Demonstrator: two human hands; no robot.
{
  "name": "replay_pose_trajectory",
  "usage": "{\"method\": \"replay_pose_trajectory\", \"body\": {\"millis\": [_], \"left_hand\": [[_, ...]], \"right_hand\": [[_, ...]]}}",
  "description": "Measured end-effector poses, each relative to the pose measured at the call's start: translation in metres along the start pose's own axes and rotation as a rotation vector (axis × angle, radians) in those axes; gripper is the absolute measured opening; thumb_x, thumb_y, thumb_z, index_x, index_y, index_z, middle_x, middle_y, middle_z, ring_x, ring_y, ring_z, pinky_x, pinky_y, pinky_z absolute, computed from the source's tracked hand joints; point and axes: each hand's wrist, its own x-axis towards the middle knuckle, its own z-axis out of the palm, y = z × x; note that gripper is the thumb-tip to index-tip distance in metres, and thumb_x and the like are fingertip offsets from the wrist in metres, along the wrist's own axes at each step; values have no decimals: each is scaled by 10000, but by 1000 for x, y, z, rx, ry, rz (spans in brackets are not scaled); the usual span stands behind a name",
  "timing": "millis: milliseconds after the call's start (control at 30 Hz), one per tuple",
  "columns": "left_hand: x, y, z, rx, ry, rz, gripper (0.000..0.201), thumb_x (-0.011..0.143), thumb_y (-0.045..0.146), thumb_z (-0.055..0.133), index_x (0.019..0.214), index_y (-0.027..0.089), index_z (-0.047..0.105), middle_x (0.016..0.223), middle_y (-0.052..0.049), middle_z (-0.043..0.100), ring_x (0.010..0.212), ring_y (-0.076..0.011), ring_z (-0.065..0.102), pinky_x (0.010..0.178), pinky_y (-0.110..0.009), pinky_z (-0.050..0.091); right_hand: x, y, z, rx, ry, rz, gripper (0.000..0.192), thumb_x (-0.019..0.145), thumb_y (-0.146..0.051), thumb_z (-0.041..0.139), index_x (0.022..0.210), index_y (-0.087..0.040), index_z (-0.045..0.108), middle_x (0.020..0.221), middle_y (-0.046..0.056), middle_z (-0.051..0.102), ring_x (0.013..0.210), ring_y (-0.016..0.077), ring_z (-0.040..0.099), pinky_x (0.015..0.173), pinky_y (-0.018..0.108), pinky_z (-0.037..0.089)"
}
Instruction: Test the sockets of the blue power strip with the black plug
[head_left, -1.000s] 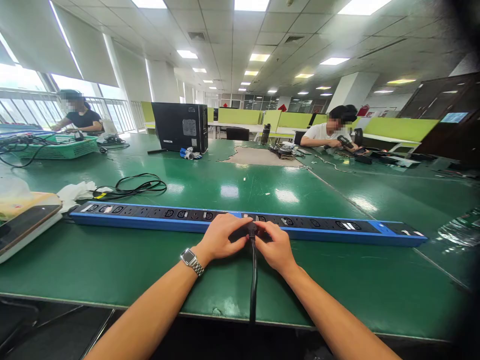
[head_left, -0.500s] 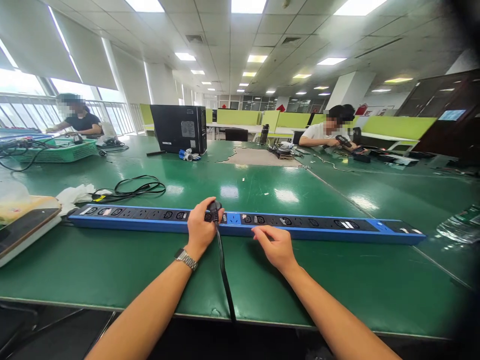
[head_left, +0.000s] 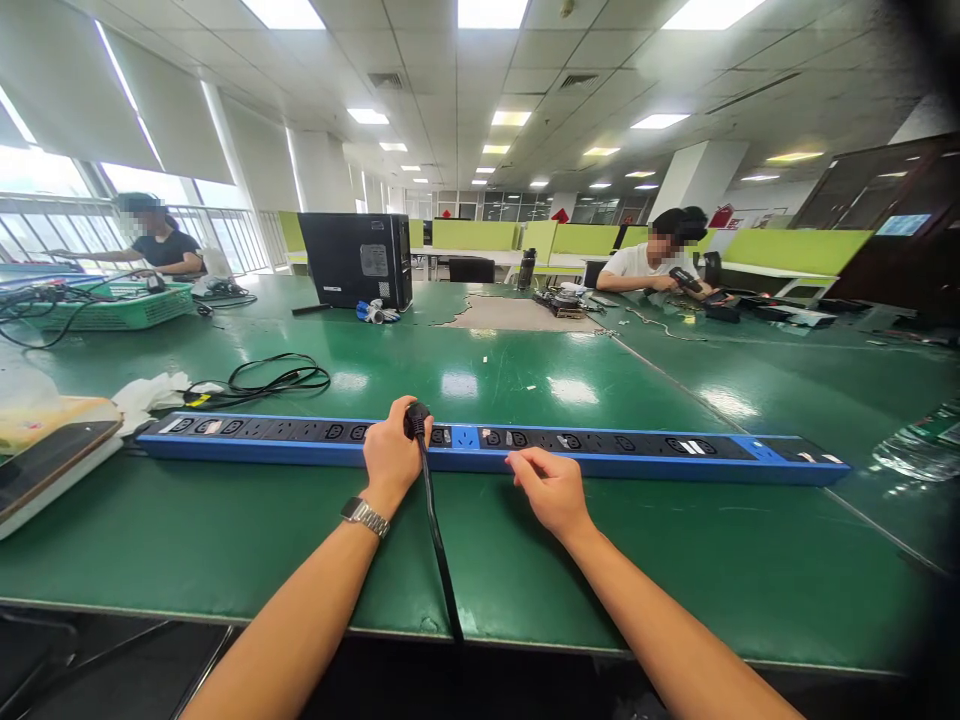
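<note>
A long blue power strip (head_left: pixel 645 452) with black sockets lies across the green table (head_left: pixel 225 540). My left hand (head_left: pixel 390 450), with a metal watch on its wrist, grips a black plug (head_left: pixel 415 418) held over the strip's middle sockets. The plug's black cable (head_left: pixel 439 560) runs down toward me over the table edge. My right hand (head_left: pixel 547 485) rests on the strip's near edge, fingers spread on it, just right of the plug.
A coiled black cable (head_left: pixel 274 378) and white tissue (head_left: pixel 154 388) lie behind the strip's left end. A phone on a box (head_left: pixel 45 455) sits far left. Farther off are a black computer case (head_left: pixel 358 258), a green basket (head_left: pixel 112 300), and two seated people.
My left hand took the plug from the strip's centre and carried it left to other sockets. My right hand let go of the plug and stayed on the strip.
</note>
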Motion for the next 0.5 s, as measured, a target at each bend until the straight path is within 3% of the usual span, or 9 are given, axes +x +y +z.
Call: {"method": "replay_pose_trajectory", "body": {"millis": [133, 500], "left_hand": [[-1, -1, 0, 47, -23, 65, 329, 878, 457, 565, 1120, 251, 652, 827, -53, 733, 789, -240, 672, 720, -318, 470], [0, 0, -2, -45, -3, 32, 334, 863, 447, 594, 1136, 266, 660, 849, -31, 741, 772, -214, 677, 704, -294, 485]], "right_hand": [[1, 0, 0, 3, -6, 20, 337, 825, -429, 544, 611, -198, 664, 463, -16, 578, 438, 122, 510, 487, 239, 390], [0, 4, 1, -4, -38, 78, 353, 824, -443, 544, 613, -191, 670, 463, -19, 571, 421, 114, 483, 466, 236, 381]]}}
